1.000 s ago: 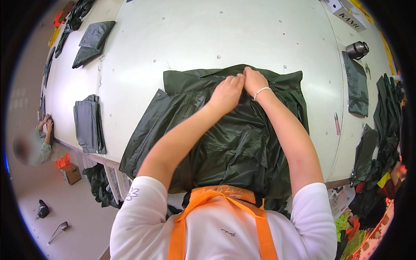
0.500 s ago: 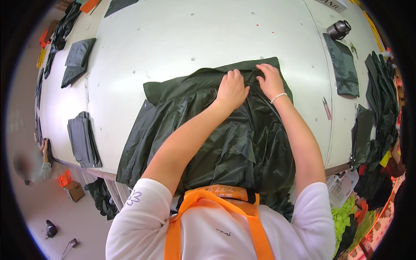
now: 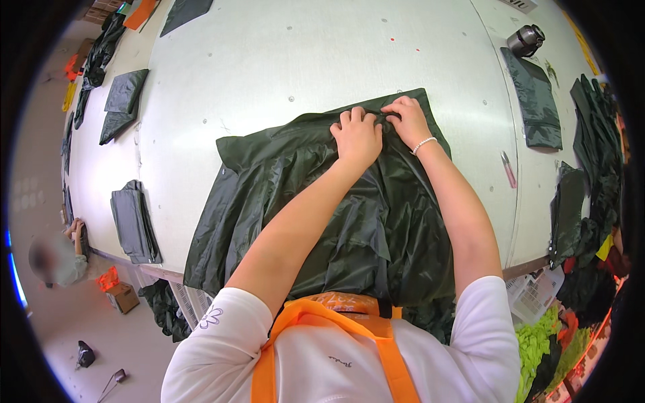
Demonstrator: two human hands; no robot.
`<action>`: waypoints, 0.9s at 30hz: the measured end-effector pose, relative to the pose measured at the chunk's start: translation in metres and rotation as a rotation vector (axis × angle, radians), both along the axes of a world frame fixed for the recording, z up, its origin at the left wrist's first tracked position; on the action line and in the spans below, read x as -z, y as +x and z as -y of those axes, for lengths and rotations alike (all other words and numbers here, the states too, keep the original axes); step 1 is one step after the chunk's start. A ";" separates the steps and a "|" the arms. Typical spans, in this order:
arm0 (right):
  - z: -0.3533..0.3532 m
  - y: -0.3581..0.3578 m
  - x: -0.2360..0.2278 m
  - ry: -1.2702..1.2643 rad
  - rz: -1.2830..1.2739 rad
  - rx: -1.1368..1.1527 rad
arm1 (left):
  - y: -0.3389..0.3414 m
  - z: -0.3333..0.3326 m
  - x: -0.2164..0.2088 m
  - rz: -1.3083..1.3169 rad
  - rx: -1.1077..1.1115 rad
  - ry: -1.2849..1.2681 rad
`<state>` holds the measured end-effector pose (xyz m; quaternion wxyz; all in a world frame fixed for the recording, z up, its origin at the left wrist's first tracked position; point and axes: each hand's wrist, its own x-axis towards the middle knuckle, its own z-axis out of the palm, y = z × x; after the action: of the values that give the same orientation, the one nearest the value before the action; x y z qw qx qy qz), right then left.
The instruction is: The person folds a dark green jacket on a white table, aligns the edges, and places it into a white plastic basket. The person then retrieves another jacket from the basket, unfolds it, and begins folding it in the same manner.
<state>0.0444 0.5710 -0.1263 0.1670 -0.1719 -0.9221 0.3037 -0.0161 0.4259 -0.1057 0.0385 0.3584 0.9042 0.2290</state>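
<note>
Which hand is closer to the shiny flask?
The right hand: on the dark green garment, below and left of the metal flask in the picture. The left hand is on the garment too, farther left.

Table [image 3: 302, 60] open beyond far edge of dark garment [image 3: 396, 215]; to left, passage bounded by folded stack [image 3: 134, 225]; to right, pink tool [image 3: 508, 169] in the way, then folded panel [image 3: 537, 107] with metal flask [image 3: 526, 41] at far end.

A garment's [image 3: 366, 232] glossy, plastic-looking cloth catches the light on a table [image 3: 269, 67], its top smooth with a soft sheen; a flask [image 3: 525, 41] gleams in polished metal, a shirt [image 3: 329, 386] shows matt cloth and a box [image 3: 123, 298] dull, plain cardboard
</note>
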 end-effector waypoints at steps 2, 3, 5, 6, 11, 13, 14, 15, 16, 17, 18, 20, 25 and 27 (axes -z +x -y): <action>-0.002 -0.002 -0.001 0.027 -0.008 -0.036 | 0.001 -0.003 -0.004 0.052 -0.039 -0.007; -0.003 -0.003 -0.003 0.044 -0.011 -0.054 | 0.002 -0.008 -0.005 0.056 -0.087 0.056; -0.003 -0.003 -0.007 0.035 0.013 -0.051 | 0.000 -0.017 -0.007 0.174 -0.167 0.045; -0.001 -0.002 -0.009 0.029 0.027 -0.054 | 0.000 -0.020 -0.009 0.234 -0.211 0.038; 0.001 -0.001 -0.024 0.112 -0.055 -0.086 | -0.008 -0.022 -0.017 0.405 -0.268 0.185; 0.002 0.000 -0.032 0.170 -0.072 -0.107 | -0.014 -0.021 -0.036 0.545 -0.281 0.167; 0.002 0.001 -0.035 0.201 -0.070 -0.107 | -0.017 -0.019 -0.042 0.616 -0.289 0.157; 0.004 0.003 -0.039 0.233 -0.069 -0.112 | -0.020 -0.017 -0.041 0.617 -0.307 0.178; 0.007 0.004 -0.042 0.265 -0.068 -0.118 | -0.026 -0.016 -0.039 0.617 -0.325 0.200; 0.010 0.004 -0.044 0.292 -0.087 -0.117 | -0.030 -0.013 -0.037 0.618 -0.343 0.221; 0.010 0.004 -0.044 0.308 -0.084 -0.103 | -0.032 -0.010 -0.033 0.571 -0.337 0.268; 0.009 0.005 -0.045 0.340 -0.079 -0.077 | -0.036 0.000 -0.022 0.473 -0.327 0.361; -0.005 0.019 -0.045 0.330 -0.062 0.004 | -0.057 0.061 -0.022 -0.019 -0.216 0.298; -0.016 0.032 -0.036 0.337 -0.012 0.043 | -0.073 0.107 -0.018 -0.048 -0.292 0.213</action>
<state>0.0764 0.5871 -0.0904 0.2052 -0.1592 -0.9552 0.1422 -0.0890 0.3192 -0.0879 -0.0548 0.2307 0.9179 0.3183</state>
